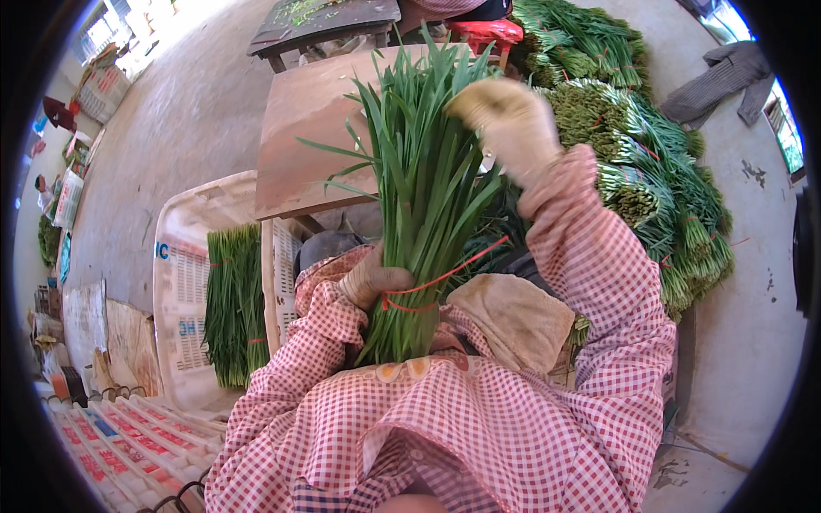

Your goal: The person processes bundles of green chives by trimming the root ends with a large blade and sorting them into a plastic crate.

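Note:
My left hand (374, 279) is closed around the lower part of a thick bundle of long, flat green leaves that look like garlic chives (423, 184). The bundle stands upright in front of my chest, leaf tips pointing away. A red tie (412, 306) goes round it just below my hand, one loose end sticking out to the right. My right hand (510, 122), in a pale glove, is raised beside the upper leaves at the right. Motion blurs it, so its fingers and any grip on the leaves cannot be made out.
A low wooden table (312, 128) stands behind the bundle. To the left, a white plastic crate (182, 282) contains tied green bundles (233, 299). Many more bundles are heaped (633, 162) at the right. A tan cloth (513, 318) lies by my lap; a red stool (487, 34) is at the back.

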Tool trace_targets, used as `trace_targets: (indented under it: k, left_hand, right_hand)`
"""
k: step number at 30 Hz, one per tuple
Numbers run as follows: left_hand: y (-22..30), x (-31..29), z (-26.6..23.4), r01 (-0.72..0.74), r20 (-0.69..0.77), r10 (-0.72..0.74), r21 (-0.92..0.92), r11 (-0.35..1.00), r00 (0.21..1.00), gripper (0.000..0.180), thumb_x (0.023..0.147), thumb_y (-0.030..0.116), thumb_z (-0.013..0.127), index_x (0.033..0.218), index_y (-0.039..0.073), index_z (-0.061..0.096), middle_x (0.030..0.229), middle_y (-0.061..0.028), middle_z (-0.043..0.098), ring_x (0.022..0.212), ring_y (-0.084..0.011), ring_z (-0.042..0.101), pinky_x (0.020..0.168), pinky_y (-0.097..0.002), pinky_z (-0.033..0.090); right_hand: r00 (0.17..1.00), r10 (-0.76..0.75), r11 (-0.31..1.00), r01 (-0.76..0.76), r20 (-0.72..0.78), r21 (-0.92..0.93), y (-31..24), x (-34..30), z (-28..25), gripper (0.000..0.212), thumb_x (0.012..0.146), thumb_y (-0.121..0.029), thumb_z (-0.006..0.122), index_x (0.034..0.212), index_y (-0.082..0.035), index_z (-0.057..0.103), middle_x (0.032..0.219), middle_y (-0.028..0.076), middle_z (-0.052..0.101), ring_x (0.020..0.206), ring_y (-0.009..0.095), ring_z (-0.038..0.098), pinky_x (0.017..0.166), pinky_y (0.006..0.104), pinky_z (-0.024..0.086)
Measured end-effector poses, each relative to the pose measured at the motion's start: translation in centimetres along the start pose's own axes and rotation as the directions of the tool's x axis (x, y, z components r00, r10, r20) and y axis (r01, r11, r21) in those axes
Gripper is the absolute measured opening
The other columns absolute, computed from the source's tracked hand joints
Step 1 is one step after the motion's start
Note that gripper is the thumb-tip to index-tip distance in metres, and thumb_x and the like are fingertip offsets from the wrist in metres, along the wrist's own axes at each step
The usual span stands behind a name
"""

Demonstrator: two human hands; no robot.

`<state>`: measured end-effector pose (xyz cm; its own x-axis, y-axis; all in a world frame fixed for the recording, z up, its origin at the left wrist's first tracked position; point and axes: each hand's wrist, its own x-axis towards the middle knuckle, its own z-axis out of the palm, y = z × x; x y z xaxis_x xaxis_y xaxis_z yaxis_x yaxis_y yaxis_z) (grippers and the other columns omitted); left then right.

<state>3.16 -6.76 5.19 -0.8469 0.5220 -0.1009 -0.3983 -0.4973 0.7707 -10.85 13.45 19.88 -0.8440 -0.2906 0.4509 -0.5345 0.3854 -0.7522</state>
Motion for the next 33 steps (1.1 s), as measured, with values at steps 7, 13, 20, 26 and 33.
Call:
trace_targets:
  k: [7, 13, 20, 26, 33]
  left_hand:
    - [-1.9, 0.6, -6.7, -0.136, 0.215, 0.175, -0.184, 0.973, 0.961, 0.077, 0.071, 0.041, 0.080, 0.131, 0.001, 0.053, 0.120, -0.0120, 0.063, 0.105, -0.0267, 0.064, 0.092, -0.0370, 0.052]
    - [-0.6, 0.2, -3.5, -0.145, -0.034, 0.142, -0.085, 0.986, 0.989, 0.081, 0.071, 0.043, 0.081, 0.134, 0.002, 0.051, 0.123, -0.0103, 0.062, 0.109, -0.0240, 0.061, 0.092, -0.0348, 0.051]
    - [2.3, 0.4, -3.1, -0.289, -0.090, 0.290, 0.026, 0.957, 0.953, 0.057, 0.080, 0.022, 0.073, 0.130, 0.003, 0.053, 0.123, -0.0105, 0.062, 0.111, -0.0220, 0.061, 0.092, -0.0350, 0.052]
    - [4.7, 1.3, -0.3, -0.246, -0.346, 0.214, -0.050, 0.968, 0.914, 0.045, 0.083, 0.018, 0.062, 0.123, -0.002, 0.057, 0.107, -0.0141, 0.068, 0.095, -0.0250, 0.067, 0.083, -0.0360, 0.057]
    - [4.6, 2.5, 3.3, -0.305, -0.463, 0.305, 0.078, 0.949, 0.832, 0.048, 0.076, 0.006, 0.069, 0.122, 0.001, 0.058, 0.111, -0.0148, 0.066, 0.099, -0.0276, 0.066, 0.089, -0.0408, 0.056]
  right_hand:
    - [0.708, 0.664, 0.736, -0.676, 0.240, -0.042, 3.3, -7.8, -6.1, 0.052, 0.091, -0.020, 0.064, 0.136, -0.005, 0.044, 0.090, 0.007, 0.063, 0.061, 0.011, 0.058, 0.044, 0.0235, 0.047]
    - [0.583, 0.194, 0.626, -0.693, 0.789, 0.358, 5.9, -14.0, 5.9, 0.089, 0.079, -0.037, 0.081, 0.145, -0.001, 0.034, 0.135, 0.015, 0.053, 0.123, 0.027, 0.052, 0.108, 0.0424, 0.038]
    - [0.798, 0.392, 0.457, -0.601, 0.458, 0.656, 1.8, -15.3, 9.7, 0.083, 0.074, -0.025, 0.087, 0.137, 0.001, 0.038, 0.125, 0.015, 0.058, 0.114, 0.023, 0.057, 0.097, 0.0380, 0.047]
    - [0.816, 0.386, 0.590, -0.577, 0.430, 0.565, 2.6, -14.8, 9.1, 0.081, 0.075, -0.031, 0.085, 0.132, 0.005, 0.041, 0.122, 0.017, 0.058, 0.112, 0.023, 0.056, 0.098, 0.0365, 0.046]
    - [0.842, 0.476, 0.512, -0.500, 0.254, 0.698, 1.8, -9.0, 7.0, 0.057, 0.080, -0.007, 0.071, 0.128, 0.003, 0.042, 0.119, 0.014, 0.060, 0.104, 0.023, 0.060, 0.090, 0.0362, 0.051]
